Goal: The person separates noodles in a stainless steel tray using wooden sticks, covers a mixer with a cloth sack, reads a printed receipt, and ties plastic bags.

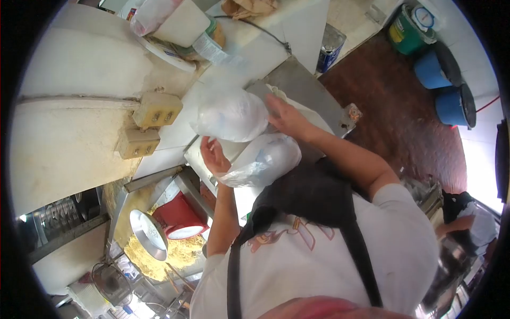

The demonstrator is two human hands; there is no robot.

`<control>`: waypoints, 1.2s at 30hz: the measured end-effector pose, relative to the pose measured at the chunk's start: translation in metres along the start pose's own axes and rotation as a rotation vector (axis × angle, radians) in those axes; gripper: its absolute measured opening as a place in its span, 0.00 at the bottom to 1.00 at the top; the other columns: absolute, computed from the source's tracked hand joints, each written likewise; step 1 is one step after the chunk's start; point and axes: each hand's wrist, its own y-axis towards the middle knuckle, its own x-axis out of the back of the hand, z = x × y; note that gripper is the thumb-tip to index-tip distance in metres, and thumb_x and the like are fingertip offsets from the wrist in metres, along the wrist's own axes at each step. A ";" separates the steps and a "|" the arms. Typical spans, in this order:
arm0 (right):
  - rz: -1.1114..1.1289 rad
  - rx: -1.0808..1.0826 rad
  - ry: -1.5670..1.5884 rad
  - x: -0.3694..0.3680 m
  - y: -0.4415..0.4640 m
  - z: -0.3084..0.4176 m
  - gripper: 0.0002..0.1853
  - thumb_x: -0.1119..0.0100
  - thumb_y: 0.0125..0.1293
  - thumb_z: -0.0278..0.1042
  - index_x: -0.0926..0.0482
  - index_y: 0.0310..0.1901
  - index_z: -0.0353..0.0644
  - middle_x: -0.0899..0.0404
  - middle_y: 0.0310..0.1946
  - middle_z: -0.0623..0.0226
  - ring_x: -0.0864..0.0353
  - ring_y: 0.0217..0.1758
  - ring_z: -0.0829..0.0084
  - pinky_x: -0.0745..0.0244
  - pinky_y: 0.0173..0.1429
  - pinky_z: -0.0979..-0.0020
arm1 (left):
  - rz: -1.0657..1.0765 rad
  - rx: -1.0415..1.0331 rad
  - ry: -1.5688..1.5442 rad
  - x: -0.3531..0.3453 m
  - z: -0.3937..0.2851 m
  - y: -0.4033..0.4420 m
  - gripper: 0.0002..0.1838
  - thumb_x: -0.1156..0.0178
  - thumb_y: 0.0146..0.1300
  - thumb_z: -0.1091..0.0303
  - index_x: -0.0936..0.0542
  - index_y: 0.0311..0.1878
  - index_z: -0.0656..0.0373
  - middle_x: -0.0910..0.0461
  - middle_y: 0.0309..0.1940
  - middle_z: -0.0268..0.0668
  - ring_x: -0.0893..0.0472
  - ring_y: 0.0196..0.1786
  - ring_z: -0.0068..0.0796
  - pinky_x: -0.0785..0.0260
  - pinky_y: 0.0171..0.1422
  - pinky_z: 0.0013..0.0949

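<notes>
Two bulging, translucent white plastic bags are in front of my chest. The upper plastic bag [234,114] lies between my hands, and the lower plastic bag [271,159] sits closer to my apron. My left hand [214,155] is at the left of both, fingers loosely bent and apart; the thin plastic of the lower bag reaches across its wrist. Against the right side of the upper bag rests my right hand [286,117], fingers stretched out. What fills the bags cannot be made out.
A metal counter [303,80] is beyond the bags. At left, a tray of yellow noodles [175,260] holds a metal bowl [149,234] and a red bag [180,215]. Blue buckets [433,69] and a green bucket [406,32] stand on the floor. Another person [478,228] is at far right.
</notes>
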 end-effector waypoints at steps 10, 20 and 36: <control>0.353 0.119 0.383 -0.015 0.032 0.036 0.42 0.37 0.69 0.41 0.45 0.79 0.36 0.38 0.76 0.43 0.35 0.76 0.45 0.36 0.78 0.55 | 0.178 -0.024 0.104 -0.019 -0.035 0.024 0.46 0.27 0.63 0.69 0.44 0.77 0.65 0.35 0.71 0.48 0.31 0.72 0.42 0.39 0.77 0.47; 0.386 0.298 0.059 -0.042 0.055 0.022 0.36 0.44 0.64 0.24 0.38 0.76 0.38 0.32 0.72 0.46 0.28 0.73 0.49 0.34 0.76 0.59 | -0.025 0.040 0.165 0.008 -0.027 0.006 0.45 0.26 0.62 0.72 0.42 0.76 0.65 0.31 0.68 0.48 0.26 0.68 0.42 0.27 0.69 0.46; 0.513 0.158 -0.472 -0.012 0.048 -0.046 0.16 0.43 0.66 0.33 0.17 0.54 0.44 0.15 0.46 0.50 0.16 0.50 0.50 0.21 0.58 0.54 | 0.174 0.143 0.575 0.107 0.109 0.029 0.37 0.37 0.67 0.69 0.40 0.77 0.55 0.33 0.71 0.45 0.27 0.65 0.50 0.31 0.67 0.41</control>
